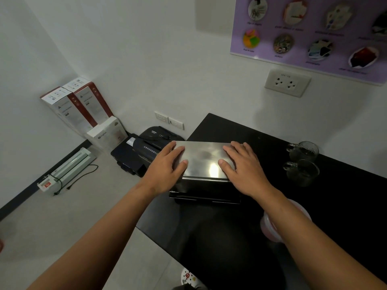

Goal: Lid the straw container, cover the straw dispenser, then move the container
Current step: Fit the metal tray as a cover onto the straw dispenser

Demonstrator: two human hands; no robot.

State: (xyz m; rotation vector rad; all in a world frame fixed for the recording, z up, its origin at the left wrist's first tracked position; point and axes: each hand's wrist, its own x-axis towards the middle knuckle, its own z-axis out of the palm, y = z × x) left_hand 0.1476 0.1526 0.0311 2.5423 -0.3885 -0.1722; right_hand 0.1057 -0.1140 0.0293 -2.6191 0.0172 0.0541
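Hands, left (167, 164) and right (244, 166), lay open-fingered on the steel cover (204, 160), which looked rigid, slick, best gripped by its ends.

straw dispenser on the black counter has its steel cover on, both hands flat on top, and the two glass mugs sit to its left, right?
Not quite. In the head view the two glass mugs sit to the right of the straw dispenser, not the left. The rest holds: steel cover on, left hand and right hand flat on top, on the black counter.
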